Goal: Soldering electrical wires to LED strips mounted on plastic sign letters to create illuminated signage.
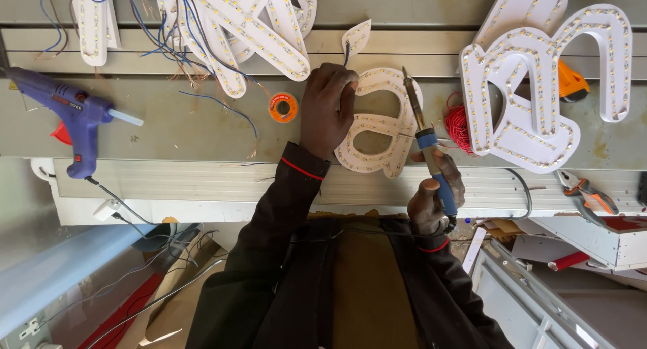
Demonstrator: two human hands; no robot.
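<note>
A white letter-shaped sign piece (381,123) lined with small LED dots lies on the grey workbench (168,126). My left hand (327,106) presses on its left upper edge, fingers pinching a thin wire near a small leaf-shaped white piece (357,35). My right hand (437,194) grips a soldering iron (423,130) by its blue handle. The metal tip points up over the right side of the letter.
A blue glue gun (71,116) lies at the left. An orange solder spool (283,107) sits beside my left hand. Red wire coil (459,126), larger LED letters (539,86) at right, more letters with blue wires (222,25) at top, orange-handled pliers (586,190).
</note>
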